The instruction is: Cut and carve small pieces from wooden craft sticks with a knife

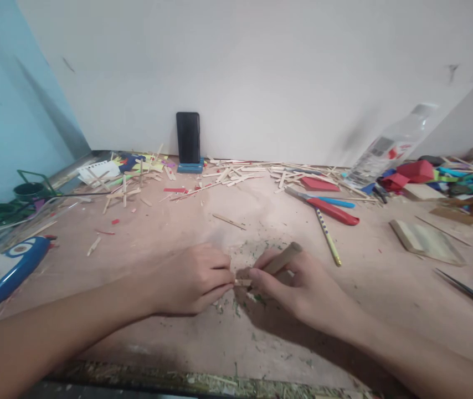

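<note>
Low over the middle of the table, my left hand (199, 277) has its fingers pressed together on one end of a short, pale wooden stick (242, 282). My right hand (298, 282) is closed round a tool with a thick, round wooden handle (283, 259), held slanted like a pen. Its working tip points down at the stick, close to my left fingertips, but is mostly hidden by my fingers. Green and pale shavings (257, 299) lie scattered under and around both hands.
Beyond the hands lies a single stick (229, 221). Right of it are red-handled pliers (332, 210), a pencil (328, 238), a wood block (425, 244) and a pointed metal blade (469, 291). A phone (188, 137) stands by the wall amid many sticks; a bottle (390, 147) leans right.
</note>
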Demonstrator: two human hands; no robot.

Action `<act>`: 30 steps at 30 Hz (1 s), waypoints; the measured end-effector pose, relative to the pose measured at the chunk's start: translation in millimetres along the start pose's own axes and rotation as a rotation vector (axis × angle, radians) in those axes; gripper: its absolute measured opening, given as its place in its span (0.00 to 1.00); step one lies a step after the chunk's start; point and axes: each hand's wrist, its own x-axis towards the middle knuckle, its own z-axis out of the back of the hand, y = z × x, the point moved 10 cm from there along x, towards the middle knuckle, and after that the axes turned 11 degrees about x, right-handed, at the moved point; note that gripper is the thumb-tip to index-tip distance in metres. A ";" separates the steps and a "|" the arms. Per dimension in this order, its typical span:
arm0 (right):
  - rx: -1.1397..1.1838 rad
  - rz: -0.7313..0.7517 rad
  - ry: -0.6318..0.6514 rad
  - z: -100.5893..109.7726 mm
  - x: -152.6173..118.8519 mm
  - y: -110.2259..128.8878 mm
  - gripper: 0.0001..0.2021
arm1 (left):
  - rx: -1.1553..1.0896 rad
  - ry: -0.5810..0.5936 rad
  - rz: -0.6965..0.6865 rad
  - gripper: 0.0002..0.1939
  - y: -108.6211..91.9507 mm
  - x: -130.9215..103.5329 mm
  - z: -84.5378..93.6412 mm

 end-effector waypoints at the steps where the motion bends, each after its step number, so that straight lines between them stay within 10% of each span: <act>1: 0.003 0.003 -0.005 0.6 0.0 0.9 0.18 | -0.002 0.001 -0.002 0.17 -0.1 -0.4 -0.2; 30: -0.045 -0.103 -0.045 9.7 5.4 -30.8 0.24 | -0.010 0.001 0.007 0.14 1.5 -1.7 -1.8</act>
